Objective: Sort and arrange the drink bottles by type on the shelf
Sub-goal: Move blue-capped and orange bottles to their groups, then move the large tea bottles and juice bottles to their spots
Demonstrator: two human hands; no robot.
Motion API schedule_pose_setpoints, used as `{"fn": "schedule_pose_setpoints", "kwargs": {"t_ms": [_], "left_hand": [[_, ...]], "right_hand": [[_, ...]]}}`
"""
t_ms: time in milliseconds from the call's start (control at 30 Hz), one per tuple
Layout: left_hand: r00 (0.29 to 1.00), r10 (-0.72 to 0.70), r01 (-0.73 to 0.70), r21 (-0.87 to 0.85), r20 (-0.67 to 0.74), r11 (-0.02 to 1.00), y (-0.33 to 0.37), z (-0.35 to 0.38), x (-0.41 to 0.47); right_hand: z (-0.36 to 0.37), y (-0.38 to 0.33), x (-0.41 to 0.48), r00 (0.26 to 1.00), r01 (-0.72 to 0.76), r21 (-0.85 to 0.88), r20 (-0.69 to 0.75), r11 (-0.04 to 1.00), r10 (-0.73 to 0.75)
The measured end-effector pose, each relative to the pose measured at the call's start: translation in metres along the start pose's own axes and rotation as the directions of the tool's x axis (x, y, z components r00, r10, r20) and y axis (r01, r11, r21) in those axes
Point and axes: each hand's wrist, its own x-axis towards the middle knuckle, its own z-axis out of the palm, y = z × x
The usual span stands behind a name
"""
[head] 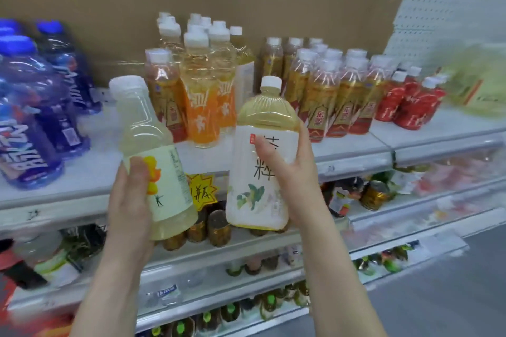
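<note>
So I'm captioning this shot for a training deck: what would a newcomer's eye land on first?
The two bottles held up in front of the shelf: the left hand grips a tilted pale yellow bottle, the right hand an upright white-labelled tea bottle. Behind them, blue bottles crowd the shelf's left end, orange-labelled bottles stand mid-shelf and red bottles at the right.

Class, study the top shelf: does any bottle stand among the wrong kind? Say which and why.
Yes. One red-gold labelled tea bottle stands left of the orange-labelled bottles, cut off from its matching group on their right. A lone white-labelled bottle sits behind, between the two groups.
</note>
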Motion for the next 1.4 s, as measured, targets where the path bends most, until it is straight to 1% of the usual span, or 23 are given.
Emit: {"fn": "schedule_pose_setpoints", "kwargs": {"t_ms": [67, 233, 300, 500, 567, 667, 867, 1133, 1300, 1400], "left_hand": [[0.998, -0.008, 0.009, 0.0, 0.057, 1.0, -0.008, 0.031, -0.014], [0.995, 0.028, -0.025, -0.033, 0.099, 0.999, -0.025, 0.13, -0.057], [0.989, 0.023, -0.017, -0.045, 0.144, 0.999, -0.034, 0.173, -0.074], [0.951, -0.004, 0.033, -0.087, 0.309, 0.996, -0.069, 0.298, -0.115], [0.938, -0.016, 0.049, -0.087, 0.346, 0.995, -0.077, 0.34, -0.126], [0.921, -0.032, 0.072, -0.089, 0.389, 0.993, -0.089, 0.396, -0.138], [0.861, -0.081, 0.146, -0.091, 0.503, 0.985, -0.12, 0.493, -0.13], [0.82, -0.019, 0.126, -0.147, 0.572, 0.981, -0.148, 0.634, -0.09], [0.809, 0.063, 0.021, -0.135, 0.584, 0.991, -0.155, 0.723, -0.053], [0.819, 0.067, -0.013, -0.097, 0.57, 0.995, -0.167, 0.777, -0.041]], "right_hand": [[-0.033, 0.001, -0.003, 0.999, -0.017, -0.017, -0.032, 1.0, 0.016], [-0.133, -0.002, -0.006, 0.998, -0.034, -0.06, -0.051, 0.998, 0.031], [-0.178, -0.004, -0.006, 0.997, -0.034, -0.078, -0.078, 0.996, 0.028], [-0.317, -0.012, -0.008, 0.98, -0.028, -0.126, -0.201, 0.992, 0.002], [-0.359, -0.014, -0.006, 0.967, -0.039, -0.153, -0.254, 0.987, -0.001], [-0.413, -0.015, -0.001, 0.939, -0.061, -0.133, -0.345, 0.989, 0.011], [-0.5, -0.005, 0.023, 0.867, -0.075, -0.123, -0.498, 0.99, 0.004], [-0.602, 0.002, 0.099, 0.81, -0.033, -0.197, -0.579, 0.98, -0.089], [-0.66, -0.001, 0.148, 0.761, 0.013, -0.226, -0.629, 0.974, -0.156], [-0.694, 0.001, 0.17, 0.736, 0.036, -0.21, -0.656, 0.977, -0.169]]}}
